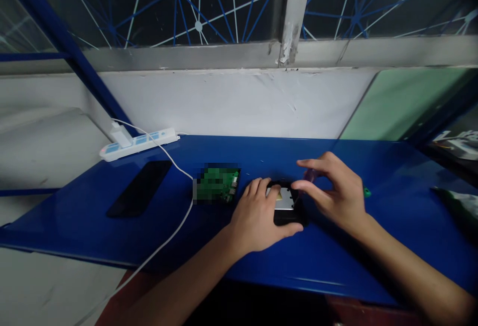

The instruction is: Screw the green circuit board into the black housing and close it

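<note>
Apparently mid-job with a small tool, two bare hands work over a blue table (388, 166), seen in the single head view looking forward and down. Just right of the middle of the view lies a black case (286, 217) with a silvery metal plate (286, 199) and a small yellowish patch (279, 195) on it. The left hand (256, 216) is spread across the case, fingers over its far part and thumb along its near edge, bracing it on the tabletop. The right hand (338, 191) pinches the dark purple handle of a screwdriver-like tool (309, 174) between thumb and forefinger, above the plate's right edge, where small dark spots show. The step in hand seems to be working a fastener at that edge; whether the tip is seated, or which way it turns, cannot be told. Such a move calls for an upright tool, light downward pressure and a firm left-hand brace, as a tilted tip could slip across the metal. Left of the case sits a green circuit board (218, 181), partly pixelated, with a white cable (179, 221) running past its left side. Farther left are a flat black slab (140, 189) and a white power strip (140, 142).
</note>
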Available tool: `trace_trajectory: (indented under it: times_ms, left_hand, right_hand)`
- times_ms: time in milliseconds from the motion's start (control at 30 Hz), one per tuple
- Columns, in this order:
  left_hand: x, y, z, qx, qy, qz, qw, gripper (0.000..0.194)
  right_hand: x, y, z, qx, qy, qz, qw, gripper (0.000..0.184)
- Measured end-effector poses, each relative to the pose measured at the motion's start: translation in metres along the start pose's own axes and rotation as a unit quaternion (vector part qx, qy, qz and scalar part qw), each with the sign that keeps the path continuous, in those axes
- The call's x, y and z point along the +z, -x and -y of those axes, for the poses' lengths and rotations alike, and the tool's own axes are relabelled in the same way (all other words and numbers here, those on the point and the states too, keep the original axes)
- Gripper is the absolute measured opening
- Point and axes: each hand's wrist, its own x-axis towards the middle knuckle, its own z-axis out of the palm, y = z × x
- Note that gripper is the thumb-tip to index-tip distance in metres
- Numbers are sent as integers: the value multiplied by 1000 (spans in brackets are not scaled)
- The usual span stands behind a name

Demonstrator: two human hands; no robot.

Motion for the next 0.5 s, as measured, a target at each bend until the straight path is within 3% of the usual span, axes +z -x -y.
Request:
trace_trajectory:
  times_ms: [100,300,500]
  left_hand:
    - [0,0,1,-2,-2,2,1000,83]
    - [0,0,0,-3,-3,3,1000,83]
    - [0,0,0,-3,-4,7,1000,84]
  right_hand:
    - [-2,1,-1,4,-12,17,1000,29]
    - [1,6,2,55,-35,20,998,54]
    - [2,2,1,15,10,0,1000,49]
